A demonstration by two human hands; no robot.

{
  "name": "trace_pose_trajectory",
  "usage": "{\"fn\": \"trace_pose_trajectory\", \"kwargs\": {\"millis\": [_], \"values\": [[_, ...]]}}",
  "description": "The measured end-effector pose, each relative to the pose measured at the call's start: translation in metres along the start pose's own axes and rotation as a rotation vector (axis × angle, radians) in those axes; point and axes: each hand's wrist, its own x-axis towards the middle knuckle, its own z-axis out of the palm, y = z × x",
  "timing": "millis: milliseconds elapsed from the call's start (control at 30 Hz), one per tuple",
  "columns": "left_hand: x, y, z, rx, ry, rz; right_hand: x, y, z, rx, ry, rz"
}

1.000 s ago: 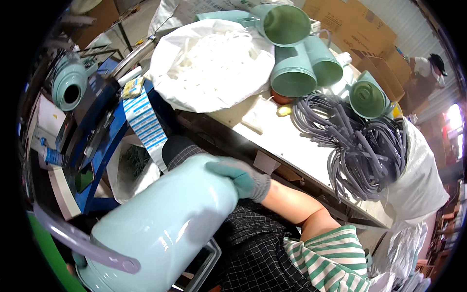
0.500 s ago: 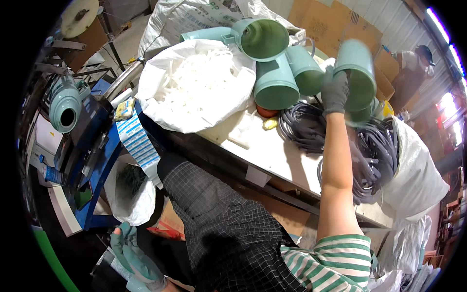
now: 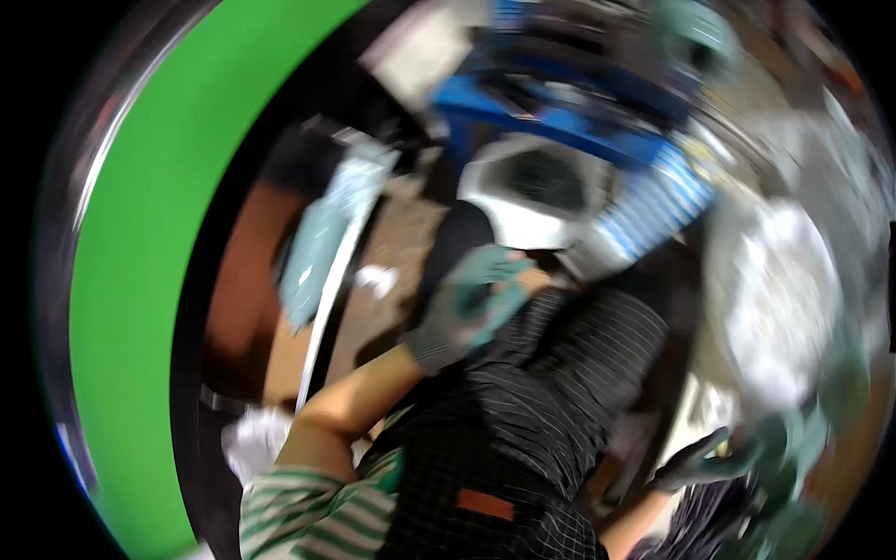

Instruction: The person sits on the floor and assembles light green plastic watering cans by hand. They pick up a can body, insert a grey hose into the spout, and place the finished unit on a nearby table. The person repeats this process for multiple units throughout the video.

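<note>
Head view, heavy motion blur. Left hand (image 3: 476, 303), gloved, sits above the lap beside the knee; grip half-curled, gap showing between thumb and fingers. Right hand (image 3: 709, 462), gloved, out at lower right by the bench (image 3: 684, 415); grip spread, thumb apart from fingers. Pale-green jugs (image 3: 784, 443) just past the right fingertips, contact can't be told. Bundle of grey hoses (image 3: 700, 523) just below that hand; bag of white parts (image 3: 789, 299) above it, by the bench edge. Blue stand (image 3: 597, 131) edge crosses the top, white bag (image 3: 495, 205) under it, blue-and-white strip (image 3: 653, 210) right of the bag. Left side: green panel (image 3: 131, 280) with dark curved edge; some open floor (image 3: 397, 257) between the panel side and the knee.
</note>
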Motion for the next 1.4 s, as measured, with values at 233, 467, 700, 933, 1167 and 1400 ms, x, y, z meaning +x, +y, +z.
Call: {"fn": "trace_pose_trajectory", "kwargs": {"millis": [233, 467, 700, 933, 1167, 1400], "values": [[-0.051, -0.075, -0.1, 0.49, 0.476, -0.666, -0.088, -0.207, 0.085, 0.726, -1.073, -0.098], [-0.239, -0.279, -0.332, 0.816, 1.21, -1.276, -0.088, -0.201, 0.094, 0.59, -1.213, 0.24], [-0.305, -0.343, -0.429, 0.286, 1.191, -1.067, -0.101, -0.233, 0.088, 0.467, -1.366, 0.219], [-0.303, -0.33, -0.46, 0.471, 1.082, -1.164, -0.104, -0.245, 0.106, 0.517, -1.452, -0.002], [-0.12, -0.105, -0.284, 0.95, 0.702, -0.28, -0.092, -0.262, 0.122, 0.692, -1.379, 0.059], [-0.04, 0.014, -0.087, 0.122, 0.274, 0.025, -0.096, -0.248, 0.131, 1.326, -1.238, 1.186]]}}
